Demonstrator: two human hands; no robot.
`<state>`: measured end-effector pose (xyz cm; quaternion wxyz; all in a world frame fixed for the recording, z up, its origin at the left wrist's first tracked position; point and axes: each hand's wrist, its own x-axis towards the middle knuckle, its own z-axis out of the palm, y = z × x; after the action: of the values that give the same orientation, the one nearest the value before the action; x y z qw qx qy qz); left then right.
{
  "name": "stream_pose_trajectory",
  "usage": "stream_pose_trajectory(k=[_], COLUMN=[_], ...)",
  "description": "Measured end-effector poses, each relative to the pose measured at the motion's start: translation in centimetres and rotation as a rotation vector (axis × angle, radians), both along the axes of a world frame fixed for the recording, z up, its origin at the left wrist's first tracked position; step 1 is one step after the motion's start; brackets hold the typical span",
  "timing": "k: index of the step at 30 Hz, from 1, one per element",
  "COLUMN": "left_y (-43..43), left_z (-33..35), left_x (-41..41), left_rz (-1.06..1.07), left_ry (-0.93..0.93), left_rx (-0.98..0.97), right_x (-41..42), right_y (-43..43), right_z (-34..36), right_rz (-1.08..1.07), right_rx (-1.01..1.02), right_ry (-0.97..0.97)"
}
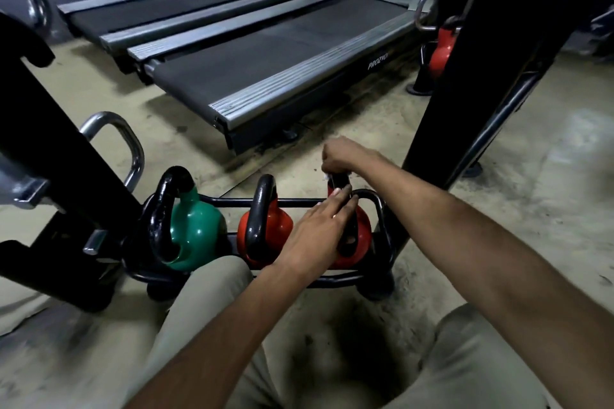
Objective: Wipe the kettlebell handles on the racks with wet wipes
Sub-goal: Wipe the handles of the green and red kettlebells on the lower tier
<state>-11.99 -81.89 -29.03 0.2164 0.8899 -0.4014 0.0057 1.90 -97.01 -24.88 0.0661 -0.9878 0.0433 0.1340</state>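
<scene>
A low black rack (382, 206) on the floor holds three kettlebells with black handles: a green one (194, 229) on the left, a red one (265, 226) in the middle and a red one (363, 236) on the right. My left hand (319, 229) lies flat on the right kettlebell, fingers spread over its handle. My right hand (342, 156) is closed over the top of that handle, pinching a small white wipe (327, 176) that barely shows under the fingers.
Two treadmills (265, 53) lie beyond the rack. A thick black upright (465, 76) stands at the right, with another red kettlebell (442, 50) behind it. Black frame parts and a chrome handle (123, 149) crowd the left. My knees are at the bottom.
</scene>
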Motion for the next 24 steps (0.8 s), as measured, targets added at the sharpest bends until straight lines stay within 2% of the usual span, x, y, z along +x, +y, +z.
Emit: stream_pose_trajectory(k=[4,7,9,11,14,16,18,21,24], left_y=[0.5,1.4,1.9,2.2,2.5,2.6,2.8,2.9,2.7], left_z=[-0.8,-2.1,-3.0,-3.9,-5.0,-5.5,-5.9,-6.3,-6.7], left_x=[0.5,1.0,0.9,0.5,0.1,0.4,1.1,1.9,2.3], left_rz=[-0.04,-0.082,-0.096,-0.082,-0.073,-0.066,-0.047,-0.031,-0.033], left_ry=[0.097,0.211,0.235,0.271,0.356,0.391,0.421,0.462,0.452], left_rx=[-0.125,-0.298,-0.371,-0.404,-0.426,-0.414,-0.367,-0.271,-0.182], right_x=[-2.8,-5.1,-5.9,-6.6,-7.7,-8.3,-8.5,-8.1,-6.2], right_y=[-2.4,-1.9,-1.1,-0.6,-0.4,-0.6,-0.5,-0.5,-0.6], right_z=[-1.8,-4.9,-6.2,-6.2,-5.3,-4.9,-4.9,-4.5,-2.9], right_rz=[-0.538,-0.856,-0.963,-1.005,-1.036,-1.066,-1.068,-0.936,-0.593], right_rx=[0.437,0.982,1.394,1.717,1.949,1.944,1.773,1.334,0.844], right_ry=[-0.194,-0.3,-0.189,-0.027,0.027,-0.002,-0.119,-0.46,-0.514])
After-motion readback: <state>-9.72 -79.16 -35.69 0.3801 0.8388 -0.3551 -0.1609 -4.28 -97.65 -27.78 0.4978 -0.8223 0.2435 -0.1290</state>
